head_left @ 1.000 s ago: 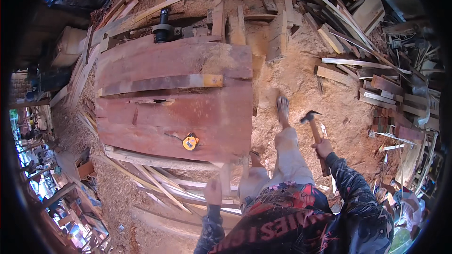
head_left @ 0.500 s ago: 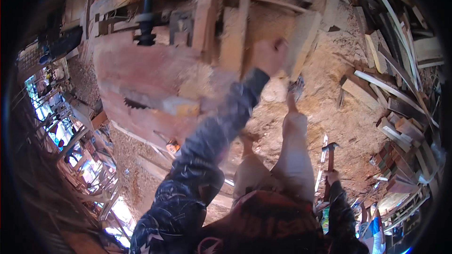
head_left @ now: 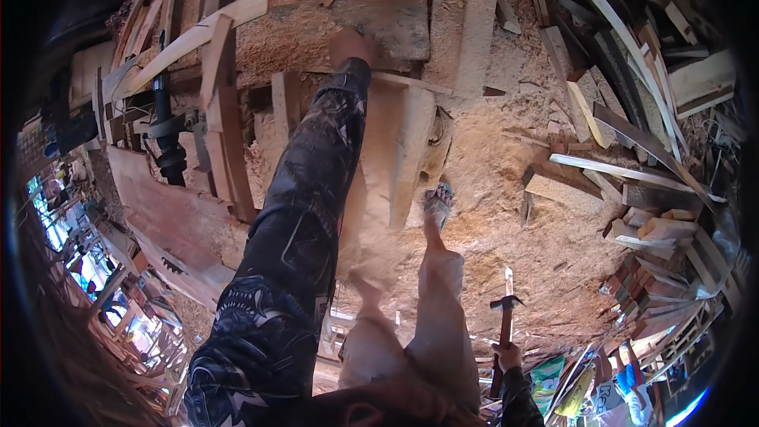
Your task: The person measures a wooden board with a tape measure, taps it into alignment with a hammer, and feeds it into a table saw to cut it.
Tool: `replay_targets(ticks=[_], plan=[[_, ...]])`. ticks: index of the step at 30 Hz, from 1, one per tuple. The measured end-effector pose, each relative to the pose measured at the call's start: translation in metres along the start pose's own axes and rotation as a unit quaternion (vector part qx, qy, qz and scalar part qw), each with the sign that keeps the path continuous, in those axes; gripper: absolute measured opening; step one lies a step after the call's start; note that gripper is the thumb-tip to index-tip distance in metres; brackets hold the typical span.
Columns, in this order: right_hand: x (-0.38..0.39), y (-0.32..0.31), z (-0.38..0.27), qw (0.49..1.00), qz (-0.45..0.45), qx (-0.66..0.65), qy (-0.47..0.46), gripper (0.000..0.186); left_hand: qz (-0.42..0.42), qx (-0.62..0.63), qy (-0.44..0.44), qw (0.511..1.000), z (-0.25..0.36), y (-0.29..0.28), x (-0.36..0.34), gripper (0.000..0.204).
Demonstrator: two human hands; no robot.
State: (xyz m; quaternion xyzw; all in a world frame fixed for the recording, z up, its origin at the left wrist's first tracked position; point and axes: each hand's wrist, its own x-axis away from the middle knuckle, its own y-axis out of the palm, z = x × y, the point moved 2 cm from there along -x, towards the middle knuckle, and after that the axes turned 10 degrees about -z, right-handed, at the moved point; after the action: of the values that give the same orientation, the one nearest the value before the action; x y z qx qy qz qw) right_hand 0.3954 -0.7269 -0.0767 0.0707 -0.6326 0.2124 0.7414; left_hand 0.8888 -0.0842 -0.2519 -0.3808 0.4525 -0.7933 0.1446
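Since a moment ago the left hand (head_left: 350,45) has reached further out, fingers clamped on a wooden plank (head_left: 403,24) atop the timber stack. The right hand (head_left: 506,357), low, stays clamped on a hammer (head_left: 504,324). Sawdust floor (head_left: 553,261) lies open between scrap boards (head_left: 624,166).

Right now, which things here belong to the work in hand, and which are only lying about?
In the work:
left hand reaching onto a plank
right hand holding a hammer

Lying about:
scrap wood pile
sawdust
black clamp screw
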Motion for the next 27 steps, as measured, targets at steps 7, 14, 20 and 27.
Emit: replay_targets(ticks=[7, 14, 20, 27], plan=[[-0.02, 0.002, 0.013, 0.995, -0.019, 0.086, -0.041, 0.025, 0.019, 0.025, -0.073, 0.997, -0.018, 0.015, -0.031, 0.036], [-0.044, 0.012, 0.021, 0.998, 0.006, 0.036, -0.051, 0.026, 0.223, 0.179, 0.092, 0.954, -0.052, -0.009, 0.097, 0.028], [-0.067, 0.005, 0.05, 0.98, 0.081, 0.133, -0.126, 0.024, -0.006, 0.523, 0.069, 0.849, -0.132, -0.12, 0.37, 0.03], [0.011, 0.091, 0.026, 0.971, 0.057, 0.04, -0.231, 0.023, 0.062, 0.291, 0.125, 0.946, -0.378, -0.227, 0.469, 0.015]])
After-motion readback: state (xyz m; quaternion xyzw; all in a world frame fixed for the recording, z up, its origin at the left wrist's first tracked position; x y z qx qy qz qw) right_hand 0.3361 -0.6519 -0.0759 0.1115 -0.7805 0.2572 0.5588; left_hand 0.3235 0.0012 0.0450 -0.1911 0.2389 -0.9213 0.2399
